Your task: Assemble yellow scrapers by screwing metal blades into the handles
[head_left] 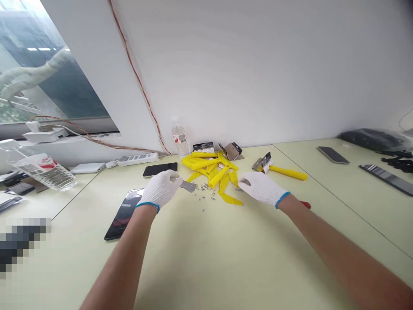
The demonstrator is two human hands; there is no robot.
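Observation:
My left hand (163, 188), in a white knit glove with a blue cuff, curls its fingers at the left end of a few thin grey metal blades (189, 186). Whether it pinches one is hidden. Across from it, my gloved right hand (260, 187) has its fingers drawn together beside the flat yellow pieces (230, 199); what they hold, if anything, does not show. Between the hands lies a pile of yellow plastic handles (219, 176). Small metal screws or nuts (213, 193) are scattered in front. A red handle end (305, 204) pokes out by my right wrist.
Behind the pile stand a water bottle (181, 140) and dark cards (204, 147). A yellow-handled scraper (287, 172) lies to the right. At the left are a black phone (160, 169), a tablet (121, 215), a power strip (138, 159) and a wrapped bottle pack (48, 172).

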